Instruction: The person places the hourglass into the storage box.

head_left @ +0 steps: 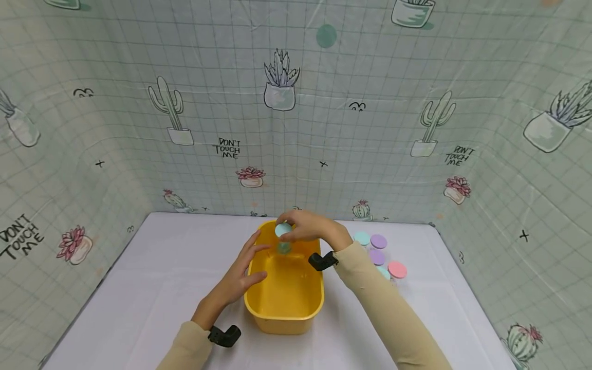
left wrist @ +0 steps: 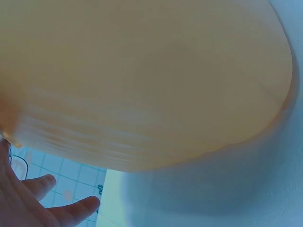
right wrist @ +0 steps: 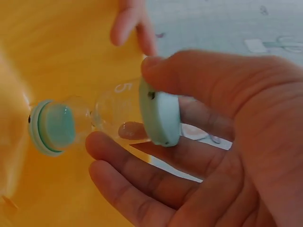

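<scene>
A yellow plastic bin [head_left: 284, 288] stands on the white table. Over its far end my right hand [head_left: 307, 226] pinches a sand timer [right wrist: 111, 113] by one mint-green cap. The timer is clear, narrow at the waist, marked with a 5, and its green sand [right wrist: 61, 125] lies in the bulb away from my palm. My left hand [head_left: 240, 272] lies along the bin's left rim with fingers spread; in the left wrist view its fingers [left wrist: 75, 210] extend beside the bin's outer wall [left wrist: 156, 94].
To the right of the bin, partly behind my right sleeve [head_left: 379, 293], several more sand timers stand with mint, purple [head_left: 378, 241] and pink [head_left: 397, 270] caps. A cactus-print cloth [head_left: 324, 128] hangs behind and at both sides of the table [head_left: 152, 288].
</scene>
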The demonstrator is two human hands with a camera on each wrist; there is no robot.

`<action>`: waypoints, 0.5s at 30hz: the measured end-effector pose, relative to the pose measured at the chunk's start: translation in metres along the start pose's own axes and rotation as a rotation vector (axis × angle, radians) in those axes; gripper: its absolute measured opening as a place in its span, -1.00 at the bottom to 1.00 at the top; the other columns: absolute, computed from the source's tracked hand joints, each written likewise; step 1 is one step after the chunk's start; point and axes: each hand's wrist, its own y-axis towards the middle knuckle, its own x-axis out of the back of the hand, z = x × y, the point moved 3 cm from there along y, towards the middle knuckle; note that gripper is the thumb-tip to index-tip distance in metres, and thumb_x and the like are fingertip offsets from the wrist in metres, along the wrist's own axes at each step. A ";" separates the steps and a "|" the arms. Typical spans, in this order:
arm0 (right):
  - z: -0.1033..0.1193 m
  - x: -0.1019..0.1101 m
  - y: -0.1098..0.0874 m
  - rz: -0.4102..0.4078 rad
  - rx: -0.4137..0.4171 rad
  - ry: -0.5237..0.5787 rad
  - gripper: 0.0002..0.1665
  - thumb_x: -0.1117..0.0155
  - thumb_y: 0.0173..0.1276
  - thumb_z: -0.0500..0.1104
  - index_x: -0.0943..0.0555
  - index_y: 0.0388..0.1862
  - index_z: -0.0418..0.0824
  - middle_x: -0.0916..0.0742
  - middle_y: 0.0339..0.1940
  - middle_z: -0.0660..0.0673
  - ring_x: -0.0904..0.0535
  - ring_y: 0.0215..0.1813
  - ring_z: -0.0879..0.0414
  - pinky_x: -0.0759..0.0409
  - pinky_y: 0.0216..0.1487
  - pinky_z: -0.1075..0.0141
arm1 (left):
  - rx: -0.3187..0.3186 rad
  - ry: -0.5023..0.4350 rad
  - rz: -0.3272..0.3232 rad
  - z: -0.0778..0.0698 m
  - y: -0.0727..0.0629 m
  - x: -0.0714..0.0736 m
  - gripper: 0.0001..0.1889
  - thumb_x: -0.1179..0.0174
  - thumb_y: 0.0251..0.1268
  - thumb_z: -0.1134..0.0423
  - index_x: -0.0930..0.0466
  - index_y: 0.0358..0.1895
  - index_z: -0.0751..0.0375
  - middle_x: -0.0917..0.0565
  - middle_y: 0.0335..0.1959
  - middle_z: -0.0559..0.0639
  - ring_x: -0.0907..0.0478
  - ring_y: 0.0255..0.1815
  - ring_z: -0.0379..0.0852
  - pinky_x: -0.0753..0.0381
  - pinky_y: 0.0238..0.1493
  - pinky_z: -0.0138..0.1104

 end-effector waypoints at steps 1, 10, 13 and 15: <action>0.000 -0.003 0.002 0.012 -0.006 -0.005 -0.50 -0.33 0.46 -0.08 -0.60 0.31 -0.25 -0.72 0.22 -0.20 -0.67 0.10 -0.01 -0.68 0.20 0.16 | 0.002 -0.002 -0.001 0.000 0.000 0.000 -0.42 -0.12 0.40 0.23 -0.35 0.47 0.25 0.15 0.73 0.14 0.19 0.70 0.37 0.07 0.52 0.45; -0.007 -0.025 0.016 0.105 -0.080 0.006 -0.49 -0.34 0.47 -0.15 -0.58 0.36 -0.19 -0.67 0.28 -0.16 -0.60 0.16 0.02 -0.62 0.31 0.14 | 0.011 0.012 -0.001 0.001 -0.001 0.000 -0.45 -0.12 0.39 0.23 -0.38 0.44 0.18 0.15 0.72 0.19 0.20 0.69 0.41 0.02 0.50 0.46; -0.008 -0.029 0.019 0.124 -0.098 0.063 -0.52 -0.36 0.45 -0.19 -0.59 0.32 -0.20 -0.68 0.21 -0.14 -0.62 0.03 0.05 -0.66 0.19 0.20 | 0.018 0.011 0.001 0.001 -0.001 0.000 -0.44 -0.12 0.39 0.17 -0.38 0.44 0.17 0.15 0.73 0.18 0.20 0.69 0.41 -0.03 0.47 0.47; -0.010 -0.032 0.020 0.130 -0.112 0.099 -0.54 -0.36 0.45 -0.21 -0.58 0.30 -0.22 -0.69 0.13 -0.12 -0.62 -0.07 0.07 -0.68 0.07 0.26 | 0.020 0.011 0.006 0.001 -0.001 0.000 -0.43 -0.12 0.39 0.14 -0.38 0.44 0.17 0.16 0.73 0.17 0.19 0.69 0.40 -0.07 0.46 0.47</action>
